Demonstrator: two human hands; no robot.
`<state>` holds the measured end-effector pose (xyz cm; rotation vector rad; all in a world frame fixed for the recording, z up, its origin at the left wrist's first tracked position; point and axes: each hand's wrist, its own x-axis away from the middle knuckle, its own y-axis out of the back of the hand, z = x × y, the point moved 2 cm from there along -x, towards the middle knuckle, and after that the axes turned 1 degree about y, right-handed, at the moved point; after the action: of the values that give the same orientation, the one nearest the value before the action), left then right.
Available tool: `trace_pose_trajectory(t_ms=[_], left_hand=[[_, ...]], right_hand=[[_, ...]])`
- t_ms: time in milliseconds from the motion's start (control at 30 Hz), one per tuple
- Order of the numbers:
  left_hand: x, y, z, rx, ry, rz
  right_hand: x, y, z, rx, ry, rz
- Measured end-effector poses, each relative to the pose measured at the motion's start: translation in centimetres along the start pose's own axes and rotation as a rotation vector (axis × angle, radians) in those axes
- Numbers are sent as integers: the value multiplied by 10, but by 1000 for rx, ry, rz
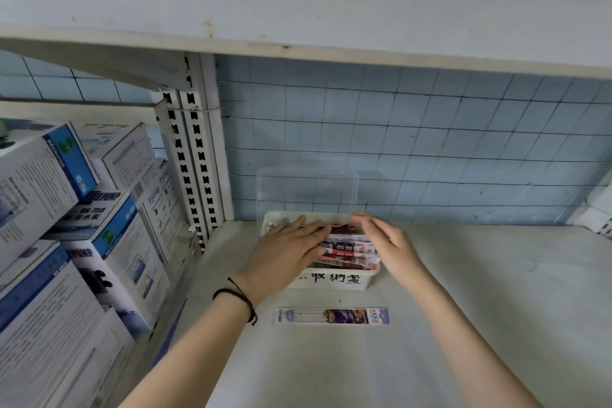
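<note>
A white storage box [331, 281] with black handwriting on its front stands on the shelf against the back grid. Its clear lid [306, 189] is flipped up behind it. Inside stand several flat printed packets [347, 250] in a row. My left hand [281, 252] lies flat with straight fingers across the packets on the left side of the box. My right hand [387, 242] reaches in from the right, its fingertips touching the rearmost packets. One long purple packet [332, 315] lies flat on the shelf in front of the box.
The white shelf board [463, 308] stretches right and toward me. Stacked pump cartons [76, 242] fill the bay on the left, behind a slotted upright post [192, 159]. Another shelf [298, 10] hangs overhead. A wire grid backs the bay.
</note>
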<state>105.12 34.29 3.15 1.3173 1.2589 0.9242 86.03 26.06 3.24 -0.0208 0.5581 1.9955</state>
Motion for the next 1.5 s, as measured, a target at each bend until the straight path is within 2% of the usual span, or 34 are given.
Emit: trace_pose_trajectory(t_ms=[200, 300, 367, 433, 500, 667, 733, 900, 967, 1233, 1500], left_hand=[[-10, -9, -3, -64, 69, 214], [-13, -14, -1, -42, 83, 339], [-12, -11, 0, -2, 63, 358], [-5, -5, 1, 129, 50, 273], [6, 3, 4, 262, 30, 82], [39, 13, -1, 186, -128, -452], [55, 10, -12, 179, -183, -506], [73, -29, -14, 255, -114, -210], [74, -43, -10, 234, -66, -162], [68, -49, -9, 364, 81, -202], [73, -37, -17, 336, 74, -202]], right_hand=[[3, -4, -11, 342, 61, 151], [1, -9, -23, 388, 59, 202], [2, -9, -26, 381, 62, 207], [2, -9, -26, 368, 70, 196], [3, -8, -25, 359, 80, 171], [15, -5, -20, 257, 89, 98], [22, -3, -17, 264, 106, 77], [41, -1, -11, 351, 200, 97], [46, -2, -14, 383, 221, 128], [50, 3, -24, 307, 207, 136], [53, 7, -23, 263, 179, 146]])
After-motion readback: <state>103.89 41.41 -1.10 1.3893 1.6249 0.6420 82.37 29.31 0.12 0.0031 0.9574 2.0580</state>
